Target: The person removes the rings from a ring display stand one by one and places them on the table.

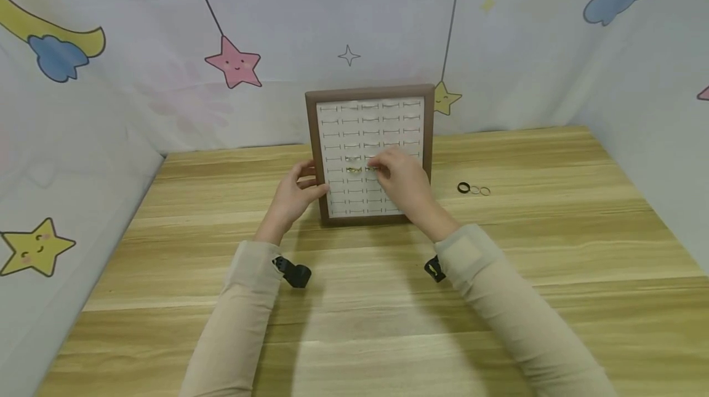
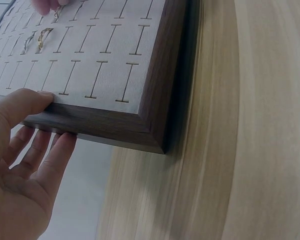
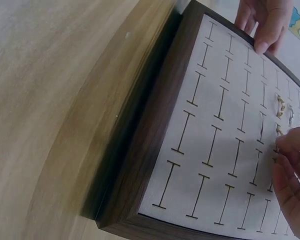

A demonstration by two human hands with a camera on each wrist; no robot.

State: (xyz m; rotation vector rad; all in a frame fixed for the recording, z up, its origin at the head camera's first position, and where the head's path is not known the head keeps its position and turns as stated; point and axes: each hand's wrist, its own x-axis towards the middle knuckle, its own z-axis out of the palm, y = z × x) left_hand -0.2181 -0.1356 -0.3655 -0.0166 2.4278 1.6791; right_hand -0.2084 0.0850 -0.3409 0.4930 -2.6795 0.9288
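Observation:
A ring display board (image 1: 369,92) with a brown frame and a white slotted face leans back upright on the wooden table. My left hand (image 1: 290,197) grips its left edge, thumb on the front and fingers behind, as the left wrist view shows. In front of the face, my right hand (image 1: 404,181) pinches a gold-coloured ring (image 3: 278,131) at a slot; the fingertips partly cover this ring. Beside it, a gold ring (image 2: 44,37) and a silver ring (image 2: 27,43) sit in neighbouring slots.
On the table (image 1: 354,323), right of the board, lie a black ring (image 1: 463,192), a silver ring (image 1: 475,193) and a thin gold ring (image 1: 485,194). A white curtain (image 1: 299,28) printed with stars and moons hangs behind and at the sides.

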